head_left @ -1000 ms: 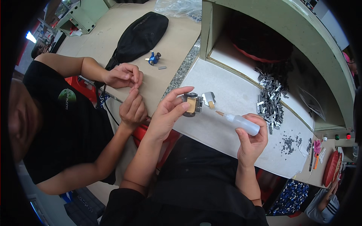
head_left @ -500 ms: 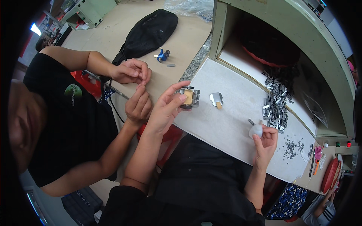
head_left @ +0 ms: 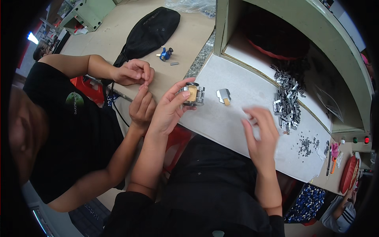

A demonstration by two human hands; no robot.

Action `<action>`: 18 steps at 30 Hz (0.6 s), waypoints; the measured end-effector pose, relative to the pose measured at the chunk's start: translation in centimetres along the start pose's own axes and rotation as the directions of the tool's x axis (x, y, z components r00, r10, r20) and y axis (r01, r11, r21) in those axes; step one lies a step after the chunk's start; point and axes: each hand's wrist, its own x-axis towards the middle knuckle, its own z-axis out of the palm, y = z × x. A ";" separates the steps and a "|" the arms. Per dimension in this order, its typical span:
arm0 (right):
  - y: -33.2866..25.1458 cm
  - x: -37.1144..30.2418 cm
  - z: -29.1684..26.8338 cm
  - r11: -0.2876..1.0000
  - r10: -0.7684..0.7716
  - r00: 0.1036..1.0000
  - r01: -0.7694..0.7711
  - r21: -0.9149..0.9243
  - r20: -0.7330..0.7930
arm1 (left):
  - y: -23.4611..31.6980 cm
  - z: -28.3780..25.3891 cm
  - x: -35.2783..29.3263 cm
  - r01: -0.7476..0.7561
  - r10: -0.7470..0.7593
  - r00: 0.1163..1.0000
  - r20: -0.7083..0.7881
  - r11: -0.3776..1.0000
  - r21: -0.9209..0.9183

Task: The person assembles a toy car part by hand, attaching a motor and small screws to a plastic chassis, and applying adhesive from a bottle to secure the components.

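Observation:
My left hand (head_left: 170, 106) pinches a small toy-car-like assembly (head_left: 193, 94), grey with dark round wheels and a tan tray-shaped middle. The thumb presses on the tan part. Just right of it, a silver-grey piece with a tan tab (head_left: 224, 96) lies on the white work surface. My right hand (head_left: 261, 132) hovers over that surface, blurred at the fingertips. Its thumb and fingers are spread, and nothing shows between them. Beyond it lies a heap of small grey metal-looking parts (head_left: 287, 98).
On the left sits a co-worker (head_left: 75, 118), both hands together near my left arm. A black bag (head_left: 152, 33), a small blue figure-like piece (head_left: 165, 54) and a grey bar lie there. Tiny dark bits (head_left: 306, 146) are scattered at right, below a green shelf frame (head_left: 220, 27).
My right hand has swung left toward the silver piece; the rounded light-grey object it held is no longer visible. My left hand keeps its hold on the assembly.

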 end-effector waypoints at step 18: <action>1.8 5.4 0.5 0.386 0.199 0.923 -0.382 0.839 0.329 | 0.8 2.0 0.7 0.208 -0.197 0.964 0.177 0.977 -0.045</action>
